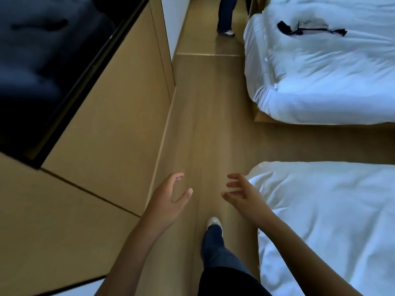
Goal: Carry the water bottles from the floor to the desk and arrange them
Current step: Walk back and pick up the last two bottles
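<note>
Between the wooden wall unit (102, 129) and the near bed (331, 221), we hold both hands out over the wood floor (205, 124). Our left hand (168, 201) has its fingers loosely curved and its thumb spread wide, and it grips nothing. Our right hand (241, 197), closer to the near bed than the left, has its fingers splayed and slightly bent, and it too is empty. Neither hand touches the other or the bedding.

We see no water bottles anywhere in view, and we cannot tell where they are.

Below our hands, one leg in dark jeans (215, 248) steps forward in a light shoe (213, 222), beside the near bed's white duvet. Beyond the near bed, across a strip of floor, lies a second bed (320, 82) with rumpled white covers and a dark strap-like item (310, 29) on top; it is too blurred to name. Left of the near bed, set in the wall unit, is a dark glossy screen (42, 67). Farther down the passage, past the second bed, another person's legs (225, 16) stand on the floor.
</note>
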### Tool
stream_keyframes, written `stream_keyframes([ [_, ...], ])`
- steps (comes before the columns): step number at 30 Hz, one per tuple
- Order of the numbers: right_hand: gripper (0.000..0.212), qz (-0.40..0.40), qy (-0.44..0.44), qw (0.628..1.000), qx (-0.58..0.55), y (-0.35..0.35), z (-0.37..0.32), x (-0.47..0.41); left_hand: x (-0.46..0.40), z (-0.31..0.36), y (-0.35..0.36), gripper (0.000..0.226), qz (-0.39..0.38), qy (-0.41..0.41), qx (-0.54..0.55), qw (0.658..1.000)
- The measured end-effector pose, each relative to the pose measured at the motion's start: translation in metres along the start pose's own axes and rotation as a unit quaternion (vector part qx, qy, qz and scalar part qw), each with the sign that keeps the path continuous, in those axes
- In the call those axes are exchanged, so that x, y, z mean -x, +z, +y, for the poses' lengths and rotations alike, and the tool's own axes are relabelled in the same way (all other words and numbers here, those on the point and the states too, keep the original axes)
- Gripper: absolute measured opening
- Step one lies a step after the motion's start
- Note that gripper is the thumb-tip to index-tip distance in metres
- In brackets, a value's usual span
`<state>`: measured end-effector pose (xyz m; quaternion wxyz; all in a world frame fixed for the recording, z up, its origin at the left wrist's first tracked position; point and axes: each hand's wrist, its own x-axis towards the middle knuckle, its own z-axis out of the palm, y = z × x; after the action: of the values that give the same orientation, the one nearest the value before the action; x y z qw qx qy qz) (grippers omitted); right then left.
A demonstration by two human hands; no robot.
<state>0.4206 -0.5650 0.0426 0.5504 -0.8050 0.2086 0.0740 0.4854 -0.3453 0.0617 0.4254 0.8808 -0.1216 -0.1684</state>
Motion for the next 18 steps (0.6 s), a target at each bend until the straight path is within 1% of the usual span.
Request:
stream_keyframes([
  [6, 0.046, -0.018, -0.025, 0.999, 0.039, -0.053, -0.044, -0.140, -0.147, 0.045, -0.011, 0.046, 0.004, 0.004, 0.007, 1.000],
  [12, 0.047, -0.007, 0.000, 1.000, 0.015, -0.090, -0.066, -0.252, -0.275, 0.066, -0.016, 0.046, -0.013, 0.000, 0.006, 1.000],
  [18, 0.049, 0.014, 0.013, 1.000, 0.011, -0.116, -0.098, -0.395, -0.426, 0.071, -0.025, 0.045, -0.038, 0.008, 0.004, 0.999],
])
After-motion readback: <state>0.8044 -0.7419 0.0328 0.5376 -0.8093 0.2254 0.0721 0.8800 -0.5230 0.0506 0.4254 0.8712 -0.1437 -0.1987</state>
